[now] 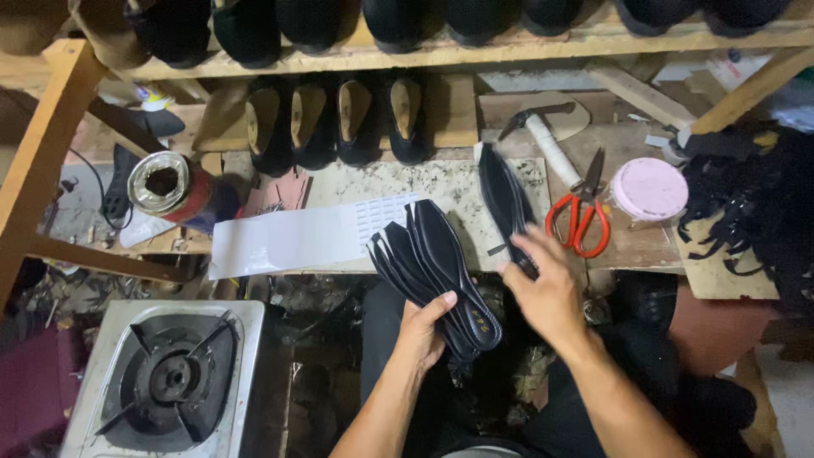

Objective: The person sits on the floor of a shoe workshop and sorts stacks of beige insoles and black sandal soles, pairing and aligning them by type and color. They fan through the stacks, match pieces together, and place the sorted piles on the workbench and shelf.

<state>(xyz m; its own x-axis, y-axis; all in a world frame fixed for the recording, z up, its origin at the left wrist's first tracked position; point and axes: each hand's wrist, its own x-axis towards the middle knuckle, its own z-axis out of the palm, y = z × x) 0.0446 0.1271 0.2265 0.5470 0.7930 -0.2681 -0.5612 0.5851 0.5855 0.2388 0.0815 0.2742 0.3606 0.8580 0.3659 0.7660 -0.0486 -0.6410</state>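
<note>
Left hand (421,326) clamps fanned stack of thin black flexible shoe insoles (437,271) at heel end; likely light, slippery. Right hand (547,293), fingers loosely spread, touches separate black insole pile (502,197) on bench.

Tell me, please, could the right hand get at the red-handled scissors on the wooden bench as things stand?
Probably yes. The right hand rests on a black sole strip just beside the red-handled scissors, and nothing lies between them. Its fingers look free, though partly touching that strip.

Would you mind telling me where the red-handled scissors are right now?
In the head view, the red-handled scissors lie on the workbench right of centre, between the hammer and the pink lidded tub, just beyond the right hand.
</note>
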